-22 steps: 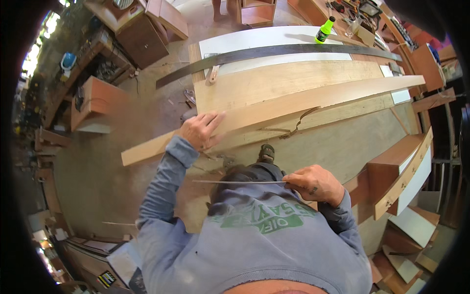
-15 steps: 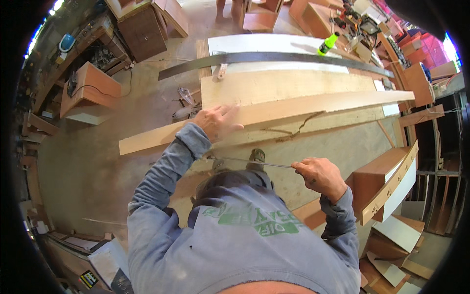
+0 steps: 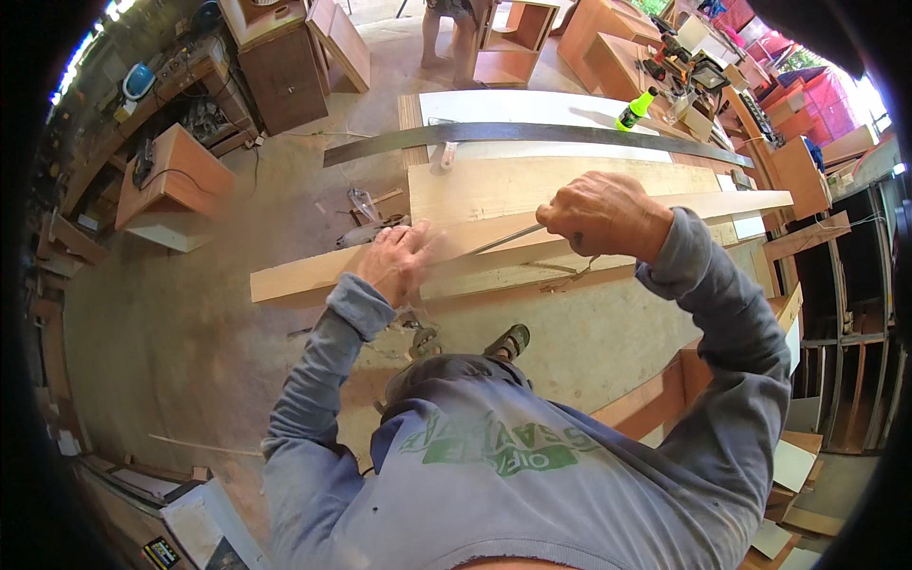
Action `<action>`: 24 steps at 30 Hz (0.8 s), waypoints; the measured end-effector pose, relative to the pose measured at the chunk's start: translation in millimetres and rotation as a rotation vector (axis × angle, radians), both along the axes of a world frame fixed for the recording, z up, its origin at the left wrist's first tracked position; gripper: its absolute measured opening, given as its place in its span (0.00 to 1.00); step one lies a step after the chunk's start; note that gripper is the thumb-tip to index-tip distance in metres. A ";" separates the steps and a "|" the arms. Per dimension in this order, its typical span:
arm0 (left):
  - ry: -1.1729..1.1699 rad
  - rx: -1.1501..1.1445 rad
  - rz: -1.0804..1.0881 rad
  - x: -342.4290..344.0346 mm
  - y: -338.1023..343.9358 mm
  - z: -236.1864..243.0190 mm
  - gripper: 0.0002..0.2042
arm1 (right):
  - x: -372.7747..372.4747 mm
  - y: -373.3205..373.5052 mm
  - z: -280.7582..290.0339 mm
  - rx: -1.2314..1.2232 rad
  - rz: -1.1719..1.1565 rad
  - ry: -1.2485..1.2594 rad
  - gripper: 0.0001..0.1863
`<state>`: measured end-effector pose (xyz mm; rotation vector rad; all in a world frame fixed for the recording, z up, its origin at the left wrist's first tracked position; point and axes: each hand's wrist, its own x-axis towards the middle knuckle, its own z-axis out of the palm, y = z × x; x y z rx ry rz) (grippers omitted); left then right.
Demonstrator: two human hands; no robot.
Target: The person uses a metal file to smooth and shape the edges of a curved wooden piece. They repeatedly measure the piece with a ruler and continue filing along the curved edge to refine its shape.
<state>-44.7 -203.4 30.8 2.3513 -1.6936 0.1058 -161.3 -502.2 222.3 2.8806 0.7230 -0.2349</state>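
Right hand (image 3: 606, 218) was closed in a fist around one end of a thin grey strip (image 3: 503, 239), knuckles up, over the far half of the bench stuff. Left hand (image 3: 392, 264) lay open on a long wooden board (image 3: 318, 273), palm down with the fingers stretched over the top face; couldn't tell whether the thumb hooked under the edge.

The strip looked slim, straight and slightly shiny, maybe metal, but it was too small to be sure. It stuck out of the fist toward the left and a bit back toward the person, with the free end close to the left hand. Couldn't tell if that tip touched the wood.

The board was pale tan, smooth-looking and narrow for its length. Its long axis ran left to right across the person's front, left end nearer, right end farther off. That left end poked out past the light wood sheet (image 3: 513, 180), above the floor (image 3: 171, 323). Farther back, a long dark flat bar (image 3: 570, 131) crossed a white panel (image 3: 532, 106), and a bright green bottle (image 3: 635, 111) stood behind the bar.
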 end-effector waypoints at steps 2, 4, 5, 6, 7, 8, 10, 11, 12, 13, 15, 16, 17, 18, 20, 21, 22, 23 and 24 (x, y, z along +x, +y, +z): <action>-0.060 -0.083 0.048 -8.0 -2.7 -8.0 0.30 | 5.7 -4.9 3.2 -0.002 0.016 0.024 0.03; -0.145 -0.130 0.092 -14.9 -6.8 -15.3 0.28 | 9.0 -10.0 1.8 -0.014 0.021 0.027 0.04; -0.151 -0.141 0.118 -17.7 -9.4 -18.5 0.28 | 9.4 -12.7 -0.3 -0.025 0.011 0.039 0.04; -0.170 -0.159 0.139 -19.7 -11.5 -21.1 0.27 | 9.2 -15.2 -3.1 -0.020 0.012 0.026 0.04; -0.196 -0.179 0.159 -20.5 -13.5 -23.0 0.26 | 8.4 -18.1 -6.7 -0.033 -0.013 0.073 0.05; -0.201 -0.163 0.177 -21.6 -14.9 -24.7 0.26 | 6.6 -20.9 -11.2 -0.029 -0.029 0.099 0.05; -0.211 -0.150 0.219 -23.1 -17.6 -26.9 0.25 | 1.0 -28.1 -21.5 -0.022 -0.047 0.124 0.08; -0.204 -0.138 0.224 -24.0 -18.5 -27.5 0.25 | -2.9 -31.8 -27.7 -0.017 -0.047 0.125 0.09; -0.196 -0.139 0.233 -24.5 -19.3 -27.7 0.25 | -6.3 -36.4 -33.5 -0.015 -0.054 0.136 0.10; -0.209 -0.160 0.225 -24.8 -20.1 -27.8 0.25 | -9.1 -41.6 -39.3 -0.016 -0.023 0.127 0.12; -0.213 -0.191 0.225 -25.6 -21.0 -26.9 0.25 | -14.8 -51.1 -51.8 0.033 0.028 0.065 0.11; -0.218 -0.225 0.225 -26.2 -21.2 -26.3 0.26 | -17.8 -55.5 -58.1 0.057 0.053 0.036 0.11; -0.217 -0.223 0.219 -26.8 -21.3 -25.9 0.28 | -20.6 -59.8 -64.9 0.068 0.059 0.024 0.11; -0.212 -0.229 0.218 -27.4 -21.2 -25.0 0.31 | -23.4 -63.7 -71.6 0.079 0.063 0.009 0.10; -0.202 -0.235 0.215 -27.8 -21.2 -23.6 0.34 | -27.9 -73.1 -84.5 0.075 0.060 -0.007 0.09; -0.192 -0.230 0.211 -27.9 -20.8 -22.5 0.34 | -30.6 -76.6 -91.6 0.066 0.050 -0.006 0.08; -0.179 -0.240 0.202 -27.7 -20.6 -21.2 0.34 | -33.1 -79.8 -98.3 0.059 0.039 -0.006 0.07; -0.173 -0.230 0.195 -27.2 -20.3 -19.6 0.35 | -34.8 -82.8 -104.5 0.077 0.031 -0.011 0.07; -0.184 -0.202 0.197 -26.5 -20.8 -18.0 0.36 | -35.3 -85.2 -109.8 0.094 0.026 -0.019 0.07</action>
